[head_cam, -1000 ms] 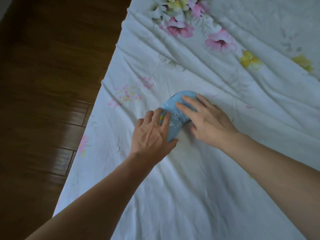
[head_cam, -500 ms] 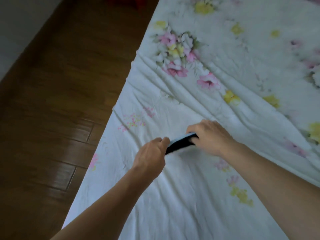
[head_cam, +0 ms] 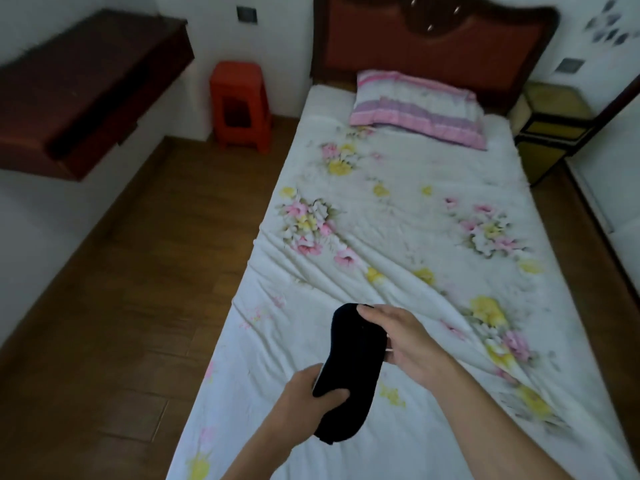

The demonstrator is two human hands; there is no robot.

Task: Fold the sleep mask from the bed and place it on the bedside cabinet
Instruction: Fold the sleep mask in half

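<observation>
The sleep mask [head_cam: 353,365] is folded and lifted off the bed, its black side facing me. My left hand [head_cam: 304,400] grips its near lower edge. My right hand [head_cam: 401,337] holds its far upper end with fingers and thumb. Both hands hover above the near left part of the floral bed sheet [head_cam: 398,244]. The bedside cabinet [head_cam: 550,123], yellowish with dark trim, stands at the far right beside the headboard.
A pink striped pillow [head_cam: 415,109] lies at the head of the bed under a dark wooden headboard [head_cam: 433,43]. A red plastic stool [head_cam: 240,102] stands left of the bed. A dark wall-mounted shelf [head_cam: 79,88] juts out at the left. Wooden floor runs along the left side.
Both hands have lifted the folded mask from the sheet and turned its black side up. My view has tilted up, showing the whole bed, pillow and cabinet.
</observation>
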